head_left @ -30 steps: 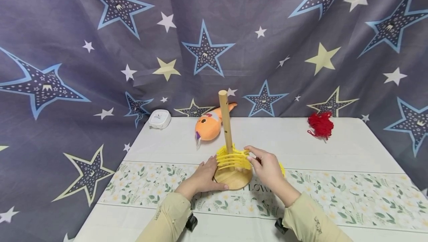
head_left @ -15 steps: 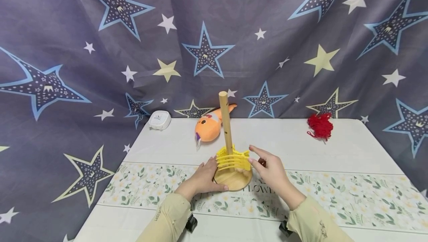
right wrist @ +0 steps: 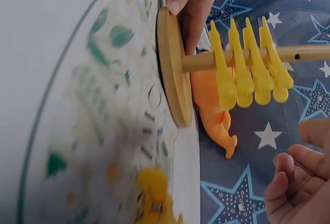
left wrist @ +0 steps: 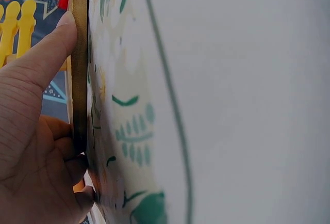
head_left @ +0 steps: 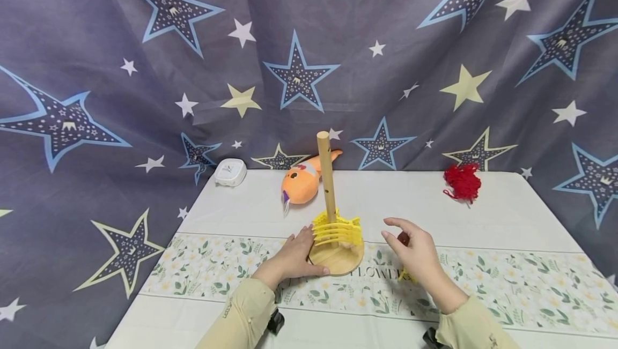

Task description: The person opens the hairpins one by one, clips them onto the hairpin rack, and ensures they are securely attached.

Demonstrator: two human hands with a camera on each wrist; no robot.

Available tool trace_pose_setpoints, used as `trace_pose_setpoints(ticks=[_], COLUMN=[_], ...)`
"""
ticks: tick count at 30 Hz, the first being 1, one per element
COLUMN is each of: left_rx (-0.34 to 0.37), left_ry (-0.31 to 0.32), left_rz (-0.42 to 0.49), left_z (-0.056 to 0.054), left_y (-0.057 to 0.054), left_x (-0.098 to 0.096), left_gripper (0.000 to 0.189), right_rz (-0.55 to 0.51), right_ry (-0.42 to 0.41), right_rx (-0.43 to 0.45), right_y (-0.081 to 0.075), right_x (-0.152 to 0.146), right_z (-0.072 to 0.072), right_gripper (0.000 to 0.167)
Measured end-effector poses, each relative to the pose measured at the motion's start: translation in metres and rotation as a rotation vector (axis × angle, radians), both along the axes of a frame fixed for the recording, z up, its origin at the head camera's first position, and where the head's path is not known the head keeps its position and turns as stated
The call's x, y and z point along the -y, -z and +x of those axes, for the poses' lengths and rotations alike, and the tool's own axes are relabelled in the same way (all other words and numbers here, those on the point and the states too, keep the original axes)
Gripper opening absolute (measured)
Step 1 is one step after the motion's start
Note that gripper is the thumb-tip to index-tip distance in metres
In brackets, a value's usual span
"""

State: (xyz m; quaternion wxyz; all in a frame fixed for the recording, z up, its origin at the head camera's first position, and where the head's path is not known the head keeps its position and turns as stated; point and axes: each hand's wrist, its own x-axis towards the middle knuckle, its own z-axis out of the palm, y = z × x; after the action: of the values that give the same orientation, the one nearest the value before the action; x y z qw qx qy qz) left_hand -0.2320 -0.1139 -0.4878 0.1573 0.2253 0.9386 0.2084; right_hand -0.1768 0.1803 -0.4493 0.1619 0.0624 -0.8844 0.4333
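Observation:
A wooden stand (head_left: 335, 260) has a round base and an upright pole. Several yellow curved plastic pieces (head_left: 338, 231) hang on the lower pole, lined up one above another in the right wrist view. My left hand (head_left: 294, 255) holds the base at its left side; in the left wrist view the thumb (left wrist: 51, 48) lies at the rim and the other fingers curl at its edge. To the right of the stand, my right hand (head_left: 415, 252) is raised with fingers loosely bent, thumb and forefinger apart, holding nothing. Below it lies another yellow piece (right wrist: 154, 195), partly hidden by that hand in the head view.
An orange plush toy (head_left: 300, 184) lies behind the pole. A white case (head_left: 230, 172) sits at the back left, and a red yarn bundle (head_left: 462, 183) at the back right. A flower-patterned strip (head_left: 512, 279) crosses the white table, with a star-printed curtain (head_left: 386, 91) behind.
My right hand has let go of the yellow pieces on the pole and moved right, away from the stand. My left hand has stayed on the base.

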Motion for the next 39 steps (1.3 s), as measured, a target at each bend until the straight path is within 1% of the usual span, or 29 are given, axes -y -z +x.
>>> trace_pose_setpoints(ticks=[5, 8, 12, 15, 23, 29, 33, 35, 39], left_rx=[0.005, 0.012, 0.016, 0.016, 0.017, 0.017, 0.020, 0.020, 0.018], left_ry=[-0.003, -0.007, -0.003, -0.001, 0.001, 0.006, 0.007, 0.006, 0.006], left_rz=[0.004, 0.008, 0.009, 0.015, 0.024, 0.035, 0.028, 0.025, 0.022], left_z=[0.001, 0.001, 0.001, 0.001, 0.003, 0.003, 0.003, 0.002, 0.001], left_y=[-0.002, -0.003, -0.003, -0.003, -0.004, -0.004, -0.004, -0.004, -0.002], left_x=[0.000, 0.001, 0.001, 0.001, 0.001, 0.001, 0.001, 0.001, 0.001], left_gripper=[0.107, 0.107, 0.105, 0.103, 0.103, 0.101, 0.102, 0.102, 0.103], right_rz=[0.055, 0.077, 0.089, 0.114, 0.184, 0.224, 0.261, 0.280, 0.301], right_ry=[0.047, 0.075, 0.091, 0.093, 0.100, 0.107, 0.110, 0.102, 0.085], right_rx=[0.040, 0.086, 0.151, 0.190, 0.242, 0.269, 0.304, 0.322, 0.360], right_y=[0.004, 0.005, 0.006, 0.009, 0.016, 0.021, 0.023, 0.024, 0.028], right_x=[-0.011, -0.015, -0.020, -0.023, -0.028, -0.030, -0.031, -0.032, -0.032], right_z=[0.007, 0.010, 0.015, 0.018, 0.025, 0.025, 0.026, 0.027, 0.028], right_gripper=[0.029, 0.030, 0.031, 0.032, 0.031, 0.037, 0.042, 0.046, 0.048])
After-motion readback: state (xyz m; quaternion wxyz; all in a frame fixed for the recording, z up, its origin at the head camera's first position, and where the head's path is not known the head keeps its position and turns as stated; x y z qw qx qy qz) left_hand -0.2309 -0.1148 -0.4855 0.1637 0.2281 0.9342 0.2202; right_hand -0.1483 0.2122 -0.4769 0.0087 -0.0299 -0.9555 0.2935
